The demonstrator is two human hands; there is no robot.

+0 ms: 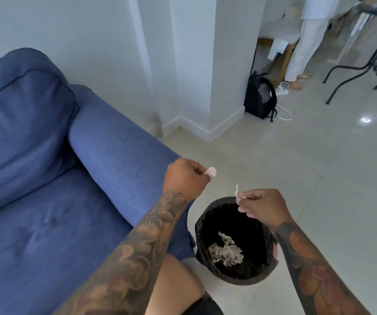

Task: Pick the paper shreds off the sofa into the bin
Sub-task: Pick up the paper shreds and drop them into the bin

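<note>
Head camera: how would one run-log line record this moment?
left hand pinches white paper shred | right hand pinches thin paper shred | over black lined bin

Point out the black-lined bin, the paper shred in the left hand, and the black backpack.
Black-lined bin (205, 220): head view, left rim.
Pale paper shred in left hand (212, 171): head view, its middle.
Black fabric backpack (260, 98): head view, front panel.
</note>
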